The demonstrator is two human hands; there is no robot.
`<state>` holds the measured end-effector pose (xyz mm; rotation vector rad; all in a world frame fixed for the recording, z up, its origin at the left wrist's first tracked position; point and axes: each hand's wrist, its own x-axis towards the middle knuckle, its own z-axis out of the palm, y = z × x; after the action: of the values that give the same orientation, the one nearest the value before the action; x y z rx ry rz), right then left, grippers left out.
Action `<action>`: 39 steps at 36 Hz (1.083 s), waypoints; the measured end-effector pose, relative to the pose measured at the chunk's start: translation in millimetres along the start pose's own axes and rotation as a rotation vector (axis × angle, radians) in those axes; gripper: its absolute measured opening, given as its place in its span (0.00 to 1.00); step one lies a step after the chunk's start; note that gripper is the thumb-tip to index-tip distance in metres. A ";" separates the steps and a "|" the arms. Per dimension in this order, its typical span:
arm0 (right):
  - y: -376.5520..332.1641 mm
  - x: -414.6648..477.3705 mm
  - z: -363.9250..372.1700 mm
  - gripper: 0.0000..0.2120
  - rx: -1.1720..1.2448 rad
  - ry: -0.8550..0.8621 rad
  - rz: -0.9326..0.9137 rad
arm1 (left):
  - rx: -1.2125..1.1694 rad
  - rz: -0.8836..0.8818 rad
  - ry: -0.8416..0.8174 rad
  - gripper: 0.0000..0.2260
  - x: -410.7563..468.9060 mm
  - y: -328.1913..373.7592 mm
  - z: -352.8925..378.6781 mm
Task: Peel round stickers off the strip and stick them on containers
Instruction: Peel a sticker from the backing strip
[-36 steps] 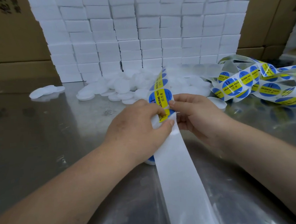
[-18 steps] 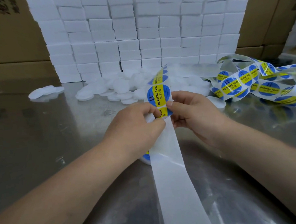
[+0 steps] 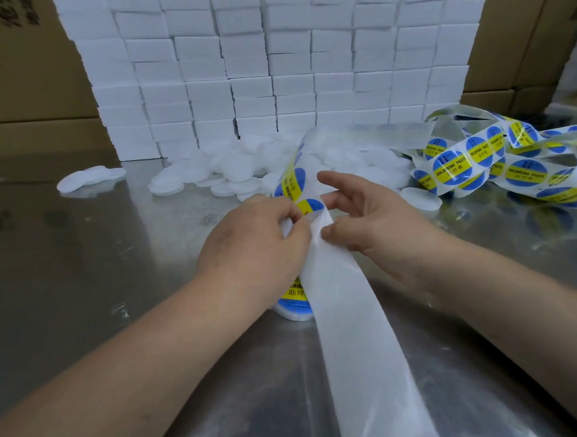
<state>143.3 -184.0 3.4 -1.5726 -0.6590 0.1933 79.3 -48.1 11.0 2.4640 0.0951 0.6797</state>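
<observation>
Presently: left hand (image 3: 254,240) pinching the strip (image 3: 347,316) where a round sticker (image 3: 308,205) lifts at its edge; right hand (image 3: 365,220) thumb pressed on the backing, fingers spread loose. Advice: bend backing sharply away, peel slowly, touch the rim only. A labelled container (image 3: 294,305) sits under the left wrist on the table (image 3: 80,264); unlabelled white containers (image 3: 230,174) lie beyond.

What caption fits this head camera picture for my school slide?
Two hands, left hand and right hand, peel a round sticker off the strip above a labelled container.
</observation>
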 end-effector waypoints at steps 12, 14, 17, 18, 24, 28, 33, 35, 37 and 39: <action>-6.9 -3.8 -2.5 0.38 -0.228 0.075 -0.110 | -0.061 0.003 0.196 0.10 6.6 -4.6 -9.3; -9.6 -4.6 -3.6 0.37 -0.202 0.119 -0.142 | -0.074 0.000 0.232 0.07 8.2 -6.4 -10.7; -12.2 -6.8 -6.2 0.35 -0.235 0.214 -0.160 | -0.085 0.005 0.285 0.05 11.1 -9.2 -13.0; -13.6 -7.6 -6.3 0.34 -0.263 0.247 -0.172 | -0.091 0.006 0.299 0.05 12.0 -9.8 -13.8; -22.0 -8.7 -6.2 0.35 -0.359 0.310 -0.306 | -0.084 0.046 0.282 0.05 11.2 -10.8 -11.3; -18.1 -9.5 -6.2 0.30 -0.302 0.325 -0.220 | -0.087 0.075 0.279 0.05 10.4 -10.6 -10.2; -15.1 -9.6 -0.8 0.23 -0.283 0.256 -0.111 | -0.078 0.129 0.302 0.05 9.0 -9.0 -10.6; -14.7 -8.8 -1.6 0.18 -0.279 0.237 -0.056 | -0.062 0.144 0.306 0.05 7.6 -8.0 -11.2; -14.5 -8.4 -2.6 0.12 -0.288 0.212 -0.027 | -0.038 0.154 0.296 0.06 6.8 -7.1 -12.2; -14.4 -7.8 -2.9 0.12 -0.264 0.215 -0.020 | -0.014 0.160 0.280 0.07 6.6 -6.1 -13.3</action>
<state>134.1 -190.9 15.5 -1.8089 -0.5466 -0.0813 79.0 -34.8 20.0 2.3664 0.0007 1.0891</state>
